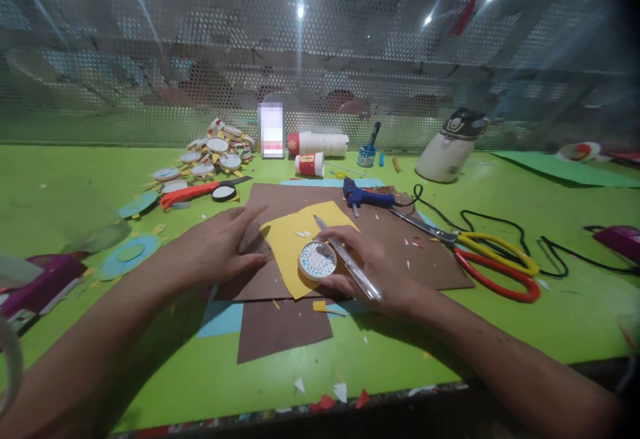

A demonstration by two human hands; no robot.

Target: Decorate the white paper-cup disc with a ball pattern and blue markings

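Note:
My left hand (220, 245) lies flat with fingers stretched out, pressing on the brown sheet (425, 259) beside a yellow paper sheet (287, 242). My right hand (373, 262) grips a clear pen (350, 262) between its fingers, and its fingertips also touch a small round lid with blue dots (318, 259) that rests on the yellow sheet. The pen's tip points up and away toward the far side of the yellow sheet.
Red and yellow scissors (493, 259) lie right of the brown sheet, a blue glue gun (363, 195) with a black cord behind it. A pile of round lids (215, 152), paper cups (310, 164), a white jug (447, 149) and a mesh wall stand at the back.

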